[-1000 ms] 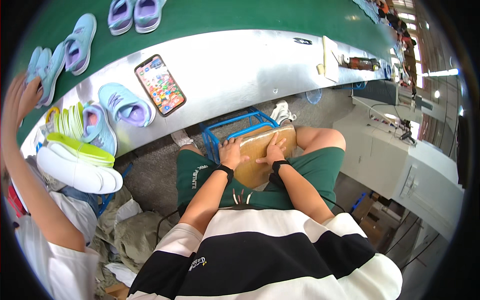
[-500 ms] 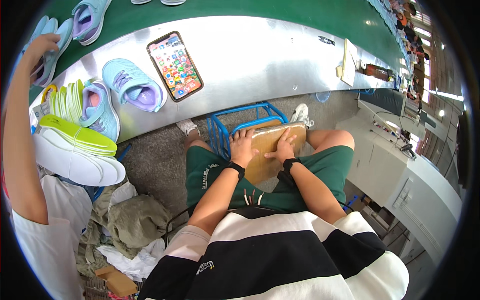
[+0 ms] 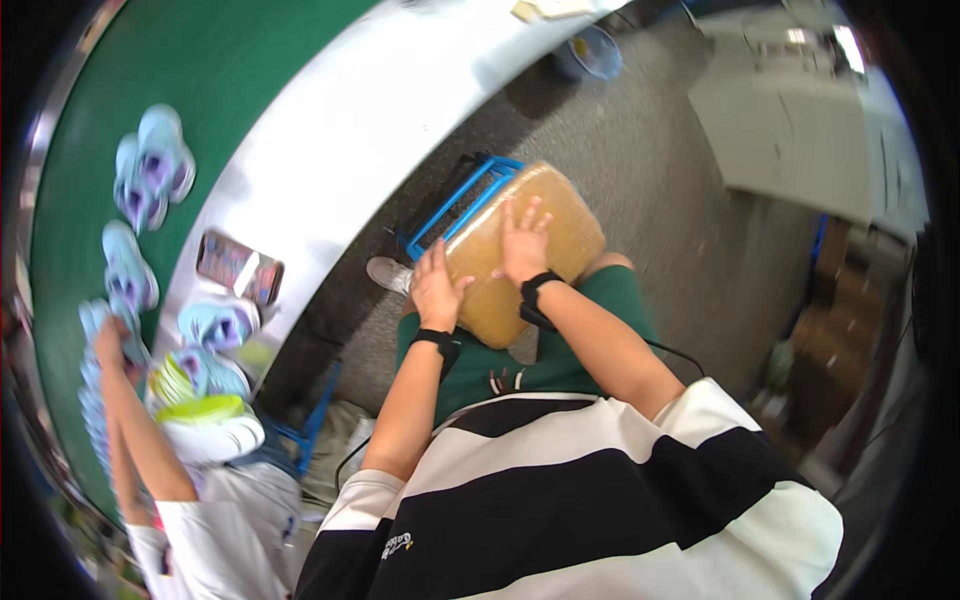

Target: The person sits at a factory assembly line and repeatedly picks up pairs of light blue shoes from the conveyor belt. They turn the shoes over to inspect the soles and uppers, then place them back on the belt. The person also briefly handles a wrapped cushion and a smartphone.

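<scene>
A tan, rounded board (image 3: pixel 572 205) with a shiny wrapped surface, which looks like a stool seat, is over my lap and knees. Its blue metal frame (image 3: pixel 462 200) shows behind the far left edge; I cannot make out how the two join. My left hand (image 3: pixel 436 292) rests open on the board's left edge, its fingers pointing away from me. Farther right, my right hand (image 3: pixel 524 243) lies on the upper face, fingers spread. Neither hand grips anything. Each wrist wears a black band, and the board's underside is hidden.
A metal-edged bench (image 3: pixel 330 110) with a green belt (image 3: pixel 230 60) curves along the left. Light blue shoes (image 3: pixel 127 265), a phone (image 3: pixel 240 268) and insoles (image 3: pixel 210 432) lie there. A co-worker's hand (image 3: pixel 112 345) reaches among the shoes. A blue bucket (image 3: pixel 594 55) stands on the floor.
The view has swung right, so the bench now lies at the left. The board appears tilted flatter, showing more of its face. My right hand has moved farther onto it.
</scene>
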Demonstrator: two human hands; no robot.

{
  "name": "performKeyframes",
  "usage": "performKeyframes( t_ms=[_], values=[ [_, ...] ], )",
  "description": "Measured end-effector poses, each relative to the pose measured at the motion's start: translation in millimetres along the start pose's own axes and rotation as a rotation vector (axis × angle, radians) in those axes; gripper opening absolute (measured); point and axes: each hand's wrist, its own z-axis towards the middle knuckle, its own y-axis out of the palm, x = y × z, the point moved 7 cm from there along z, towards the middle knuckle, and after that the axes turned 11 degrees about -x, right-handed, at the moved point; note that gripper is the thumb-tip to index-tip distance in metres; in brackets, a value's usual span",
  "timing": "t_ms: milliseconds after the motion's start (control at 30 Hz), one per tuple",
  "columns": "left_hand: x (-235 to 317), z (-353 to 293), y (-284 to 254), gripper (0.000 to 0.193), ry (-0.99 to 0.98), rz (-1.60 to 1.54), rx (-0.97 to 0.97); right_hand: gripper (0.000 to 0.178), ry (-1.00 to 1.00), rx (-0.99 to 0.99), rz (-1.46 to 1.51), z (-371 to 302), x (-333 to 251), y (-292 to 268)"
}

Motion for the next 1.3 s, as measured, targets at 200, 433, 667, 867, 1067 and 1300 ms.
performKeyframes(
  t_ms=[200, 433, 667, 867, 1067, 1300],
  values=[
    [55.5, 3.8, 9.1, 0.09, 0.286, 0.458, -0.094, 0.062, -0.038, 0.315, 0.359, -1.9, 9.7, 10.4],
    [66.6, 16.1, 20.4, 0.09, 0.329, 0.511, -0.315, 0.042, -0.23, 0.612, 0.603, -12.5, 30.9, 35.7],
    [58.3, 26.5, 17.3, 0.093, 0.176, 0.622, -0.343, 0.041, -0.214, 0.568, 0.623, -10.3, 30.3, 43.1],
    [45.0, 31.1, 11.9, 0.094, 0.168, 0.478, -0.404, 0.043, -0.308, 0.558, 0.698, -5.1, 30.3, 46.0],
    [-16.7, 61.0, -5.3, 0.084, -0.318, -0.396, -0.266, 0.059, -0.062, 0.757, 1.463, -25.9, 138.1, 96.9],
    [-9.9, 96.5, 53.9, 0.074, -0.331, -0.719, -0.739, 0.074, 0.272, -0.178, 2.447, 13.8, 120.5, 226.3]
  ],
)
